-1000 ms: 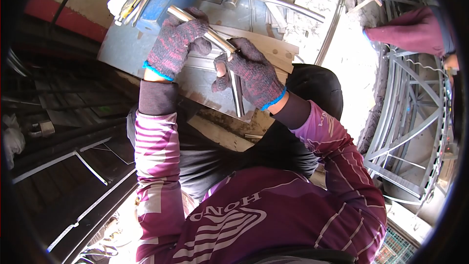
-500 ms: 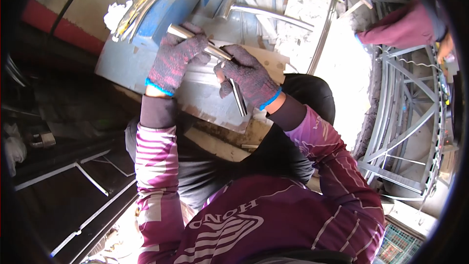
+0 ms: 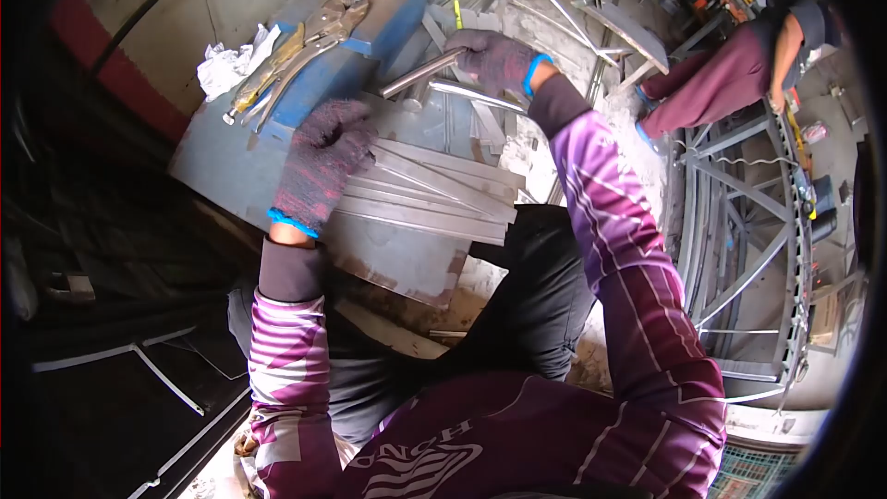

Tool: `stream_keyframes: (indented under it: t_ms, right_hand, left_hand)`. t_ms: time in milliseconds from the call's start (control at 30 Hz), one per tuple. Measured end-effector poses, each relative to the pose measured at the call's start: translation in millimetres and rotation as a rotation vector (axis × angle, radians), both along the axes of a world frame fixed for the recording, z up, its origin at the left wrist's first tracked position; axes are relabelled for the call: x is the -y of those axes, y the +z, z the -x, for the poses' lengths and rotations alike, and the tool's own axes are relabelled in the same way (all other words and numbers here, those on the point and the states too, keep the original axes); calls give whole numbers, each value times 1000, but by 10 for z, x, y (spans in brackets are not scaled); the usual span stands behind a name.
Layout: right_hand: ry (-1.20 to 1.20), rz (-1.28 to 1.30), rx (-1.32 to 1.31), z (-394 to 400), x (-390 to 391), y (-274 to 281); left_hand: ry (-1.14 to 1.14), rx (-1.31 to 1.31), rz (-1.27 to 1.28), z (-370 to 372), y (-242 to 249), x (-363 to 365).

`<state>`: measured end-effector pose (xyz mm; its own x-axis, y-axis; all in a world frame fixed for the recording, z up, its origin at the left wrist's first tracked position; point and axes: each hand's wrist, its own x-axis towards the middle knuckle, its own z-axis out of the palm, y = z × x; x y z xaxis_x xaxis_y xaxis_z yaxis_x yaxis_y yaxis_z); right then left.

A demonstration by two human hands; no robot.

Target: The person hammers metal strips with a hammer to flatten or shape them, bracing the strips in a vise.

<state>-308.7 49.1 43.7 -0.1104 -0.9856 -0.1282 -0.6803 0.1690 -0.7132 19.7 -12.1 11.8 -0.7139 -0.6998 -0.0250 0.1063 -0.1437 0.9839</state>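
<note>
"Fingers of your dark-gloved right hand [image 3: 494,60] are wrapped round one end of a slim, straight, grey-brown metal tube [image 3: 416,76]. Those of your dark-gloved left hand [image 3: 323,166] are loosely curled; whether they hold anything, you cannot tell from this view."

"Where does that put the tube?"

"Above the far part of the blue-grey, flat metal worktop [image 3: 397,268], near the blue, boxy metal block [image 3: 346,74] and beyond the long, flat, grey metal strips [image 3: 425,201]. Its free end points towards your left side. Any contact underneath is hard to make out."

"How will it handle?"

"As a whole, it should be stiff and fairly light for you, more so if hollow. With your hold at one end, expect the long free part to dip; a hold nearer the middle would balance better. Its smooth round wall could roll or slide against your glove, so wrap it fully. It is hardly fragile, though it might scratch, and the rim may be sharp."

"And its looks?"

"Round and even in width wherever you can see it, with a soft sheen along its length, duller than the bright, silvery metal pipe [image 3: 490,98] lying just below your right hand in view. Its free end is too small to show you a bore."
</note>
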Motion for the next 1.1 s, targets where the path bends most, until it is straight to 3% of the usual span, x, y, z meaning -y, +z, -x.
stream_keyframes:
  t_ms: [67, 167, 233, 300, 333, 367, 433, 467, 533, 733, 900, 967, 1000, 1100]
  right_hand:
    - [19, -80, -272, 217, 274, -39]
    - [-22, -234, -309, 207, 528, -22]
    - [-18, -263, -349, 304, 711, -157]
    - [157, 76, -437, 446, 928, -421]
    - [-97, -212, -309, 360, 955, -300]
    - [-97, -211, -311, 420, 1039, -365]
    - [272, -139, -894, 762, 1318, -713]
    - [277, -140, -897, 736, 1353, -668]
    - [459, -408, -1291, 660, 1411, -585]
    - [306, -314, -1394, 704, 1461, -742]
    - [370, -115, -1335, 1181, 1481, -1179]
    - [-386, 223, -364, 1134, 1149, -1071]
    - [-463, 238, -195, 1146, 993, -967]
    - [-379, 269, -317, 1111, 505, -733]
  left_hand:
    - [21, 10, 92, 19, -80, -5]
    - [10, 18, 151, 36, -164, 21]
    - [24, 59, 325, 31, -176, 18]
    - [34, 46, 327, 29, -172, 12]
    - [45, 57, 330, 27, -171, 12]
    - [56, 67, 333, 32, -165, 11]
    - [52, 61, 340, 38, -134, 0]
    - [48, 59, 344, 38, -132, -5]
    - [41, 48, 341, 42, -166, -15]
    - [-1, 70, 307, 47, -145, -40]
    - [24, 90, 394, 37, -157, -19]
    - [49, 133, 499, 37, -146, -29]
    - [43, 132, 490, 47, -149, -40]
    - [63, 69, 460, 69, -162, -74]
